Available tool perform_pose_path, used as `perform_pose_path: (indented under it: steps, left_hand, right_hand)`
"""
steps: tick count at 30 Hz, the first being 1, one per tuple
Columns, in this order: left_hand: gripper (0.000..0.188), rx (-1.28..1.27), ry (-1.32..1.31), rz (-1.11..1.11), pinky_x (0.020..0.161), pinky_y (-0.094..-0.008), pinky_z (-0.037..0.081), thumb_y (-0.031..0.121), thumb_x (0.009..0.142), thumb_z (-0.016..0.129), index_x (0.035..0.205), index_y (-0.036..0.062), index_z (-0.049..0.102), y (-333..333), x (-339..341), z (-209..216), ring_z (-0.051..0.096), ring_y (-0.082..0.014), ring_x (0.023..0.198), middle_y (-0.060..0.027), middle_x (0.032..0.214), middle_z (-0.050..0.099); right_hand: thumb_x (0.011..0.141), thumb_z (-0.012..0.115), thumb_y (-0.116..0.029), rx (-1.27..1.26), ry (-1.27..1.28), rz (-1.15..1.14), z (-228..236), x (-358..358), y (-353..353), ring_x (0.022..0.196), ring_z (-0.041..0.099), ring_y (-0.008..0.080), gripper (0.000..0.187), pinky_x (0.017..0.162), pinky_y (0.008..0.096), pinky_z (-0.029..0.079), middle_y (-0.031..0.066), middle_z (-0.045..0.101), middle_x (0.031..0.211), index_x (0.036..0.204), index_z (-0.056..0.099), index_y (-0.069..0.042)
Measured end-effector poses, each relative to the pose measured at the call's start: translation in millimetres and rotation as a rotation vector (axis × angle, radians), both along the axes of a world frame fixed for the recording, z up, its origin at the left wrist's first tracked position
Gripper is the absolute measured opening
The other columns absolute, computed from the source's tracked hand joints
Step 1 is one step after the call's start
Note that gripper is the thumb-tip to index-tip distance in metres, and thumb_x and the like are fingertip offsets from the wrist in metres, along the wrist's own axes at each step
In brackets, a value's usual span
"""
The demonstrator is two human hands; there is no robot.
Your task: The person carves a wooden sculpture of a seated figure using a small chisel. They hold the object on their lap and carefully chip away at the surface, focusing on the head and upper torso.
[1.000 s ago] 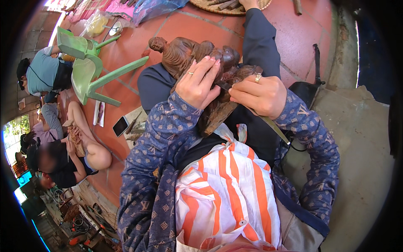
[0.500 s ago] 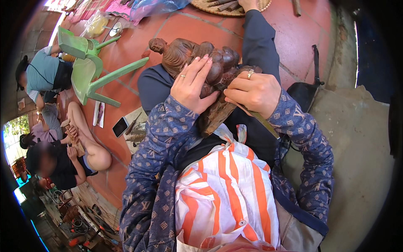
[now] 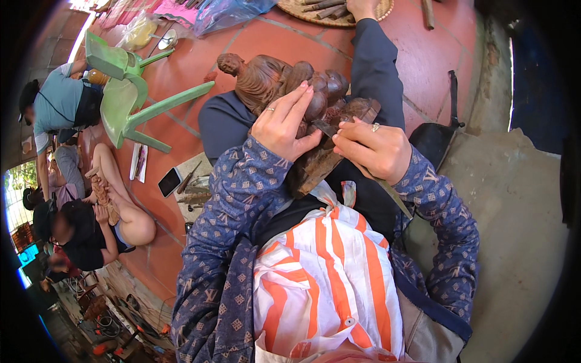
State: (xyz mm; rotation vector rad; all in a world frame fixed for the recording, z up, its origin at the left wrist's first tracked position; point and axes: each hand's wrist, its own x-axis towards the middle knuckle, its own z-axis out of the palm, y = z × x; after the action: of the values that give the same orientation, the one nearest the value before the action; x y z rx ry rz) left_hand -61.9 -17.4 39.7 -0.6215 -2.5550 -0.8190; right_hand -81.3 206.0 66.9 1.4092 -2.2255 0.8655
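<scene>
A dark brown wooden statue (image 3: pixel 264 80) lies across my lap, with a carved figure at its left end, round lumps in the middle and a rough wooden base. Over its middle lies my left hand (image 3: pixel 284 122), fingers stretched along the carving and thumb bent toward the tool's tip, steadying the wood. In a pinch, my right hand (image 3: pixel 376 149) holds a long, thin, flat scraper-like tool (image 3: pixel 393 196). The tool's dark tip touches the carving beside my left thumb, and its other end sticks out below my right palm. Its exact kind I cannot make out.
A green plastic chair (image 3: pixel 124 106) lies tipped over at left. Near my left arm are a phone (image 3: pixel 170 182) and hand tools (image 3: pixel 192 196). A woven tray (image 3: pixel 291 9) with wooden-handled tools is at the top, where another person's hand (image 3: pixel 362 7) reaches in. People sit at far left.
My right hand has slid a little down and to the right with the tool, so its dark tip now shows. My left hand has shifted slightly right on the statue.
</scene>
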Motion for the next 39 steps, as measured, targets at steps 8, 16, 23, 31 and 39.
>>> perform_pose_path:
  steps: [8,16,23,31,39]
  left_hand:
    - [0.072,-0.144,0.053,0.003,0.098,-0.0379,0.050,0.010,0.058,0.078,0.127,0.0017,0.059,2.6,-6.3,10.3,0.061,-0.0288,0.116,-0.0141,0.129,0.060]
    - [0.058,-0.103,0.050,-0.026,0.093,-0.0347,0.054,0.014,0.060,0.080,0.115,0.0009,0.067,0.0,-15.6,8.7,0.067,-0.0273,0.106,-0.0138,0.113,0.068]
    - [0.043,0.089,-0.091,-0.003,0.083,-0.0327,0.056,0.013,0.067,0.082,0.107,0.0001,0.070,-5.9,-23.5,11.4,0.071,-0.0276,0.093,-0.0157,0.098,0.072]
    - [0.077,-0.075,-0.085,-0.037,0.109,-0.0401,0.041,0.008,0.064,0.077,0.137,0.0029,0.050,5.2,-6.7,11.7,0.049,-0.0325,0.130,-0.0154,0.137,0.054]
    - [0.075,-0.101,-0.039,0.023,0.105,-0.0379,0.045,0.009,0.063,0.078,0.133,0.0020,0.053,6.9,-5.6,5.6,0.053,-0.0309,0.126,-0.0153,0.135,0.055]
  right_hand:
    - [0.073,0.077,-0.014,0.241,-0.043,0.015,15.4,-4.8,-8.6,0.076,0.066,0.0196,0.019,0.058,0.0297,0.053,0.0021,0.066,0.084,0.089,0.069,-0.007]
    - [0.076,0.070,-0.013,0.066,0.033,0.023,-1.1,-5.1,-0.4,0.064,0.065,0.0185,0.017,0.055,0.0296,0.053,0.0032,0.062,0.085,0.091,0.066,-0.006]
    - [0.074,0.076,-0.011,-0.124,0.073,-0.121,29.7,-4.3,13.0,0.070,0.068,0.0197,0.018,0.058,0.0303,0.054,0.0047,0.067,0.088,0.090,0.069,-0.006]
    - [0.073,0.071,-0.017,0.169,-0.048,-0.036,19.5,-6.1,2.2,0.079,0.064,0.0165,0.014,0.058,0.0297,0.053,-0.0019,0.058,0.080,0.085,0.065,-0.013]
    - [0.067,0.067,-0.013,0.264,0.027,0.047,19.0,-14.3,-5.3,0.080,0.063,0.0160,0.016,0.056,0.0284,0.053,-0.0016,0.057,0.080,0.082,0.063,-0.012]
